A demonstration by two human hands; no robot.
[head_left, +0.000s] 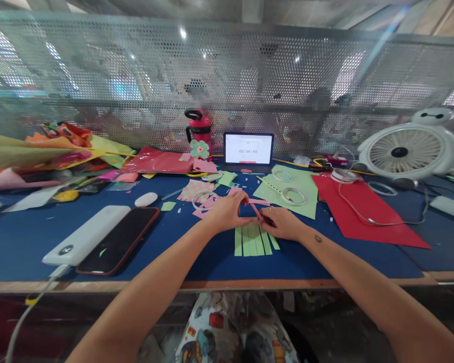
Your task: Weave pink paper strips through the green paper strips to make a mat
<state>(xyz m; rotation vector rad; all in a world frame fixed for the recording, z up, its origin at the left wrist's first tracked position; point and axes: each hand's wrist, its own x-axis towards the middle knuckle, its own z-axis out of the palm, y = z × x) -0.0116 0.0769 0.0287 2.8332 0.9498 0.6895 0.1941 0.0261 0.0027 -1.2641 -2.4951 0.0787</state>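
Observation:
Close to the desk's front, my left hand [230,210] curls around one side of a pink paper strip [256,210], its thumb reaching toward the other hand. Bent fingers of my right hand [282,223] pinch the strip's right side. Just below both hands lies a light green paper piece [252,241] cut into a fringe of several strips. Left of the hands, a tape roll [205,200] rests on pink patterned paper [196,189]. Beyond my right hand, another tape roll [294,196] sits on a green sheet [308,201]. My fingertips partly hide the strip's ends.
A phone [119,242], white power bank [89,234] and white mouse [146,199] lie left. Red paper [371,217] and a white fan [408,151] are right. A tablet [248,148], red bottle [200,128] and perforated metal screen [155,75] stand behind.

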